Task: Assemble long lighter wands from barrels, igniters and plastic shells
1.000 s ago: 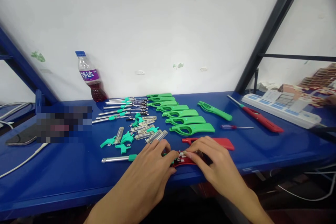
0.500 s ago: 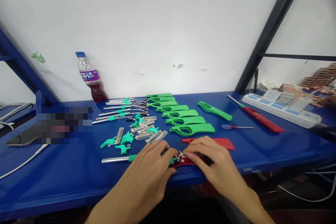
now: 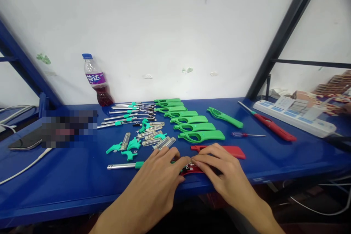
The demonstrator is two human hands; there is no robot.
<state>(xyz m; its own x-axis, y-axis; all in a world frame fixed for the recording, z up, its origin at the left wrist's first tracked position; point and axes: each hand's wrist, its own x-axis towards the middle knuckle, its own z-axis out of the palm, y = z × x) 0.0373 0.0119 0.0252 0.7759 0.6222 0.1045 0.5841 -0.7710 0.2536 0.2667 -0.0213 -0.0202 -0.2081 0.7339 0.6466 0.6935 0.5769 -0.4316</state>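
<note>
An opened red lighter shell (image 3: 195, 170) lies at the front of the table, its inner parts and thin white wire partly showing. From its left end runs a metal lighter tube (image 3: 122, 166) with a green collar. My left hand (image 3: 160, 179) is closed around the tube end and shell, its index fingertip over the inner parts. My right hand (image 3: 226, 168) has thumb and fingers pinched on the lighter's inside, meeting the left fingertips; the exact small part pinched is hidden. Just behind the right hand sits another red shell half (image 3: 236, 151).
Several green shell halves (image 3: 204, 136) lie in a row beyond my hands. Leftward are clear fuel tanks (image 3: 166, 142), green triggers (image 3: 128, 155) and metal tubes (image 3: 117, 123). A screwdriver (image 3: 248, 135), whole red lighter (image 3: 274, 127) and power strip (image 3: 296, 117) lie right; a bottle (image 3: 95, 80) stands behind.
My left index finger has moved right, up against the right fingertips, covering the white wire that showed between the hands. The view has shifted slightly.
</note>
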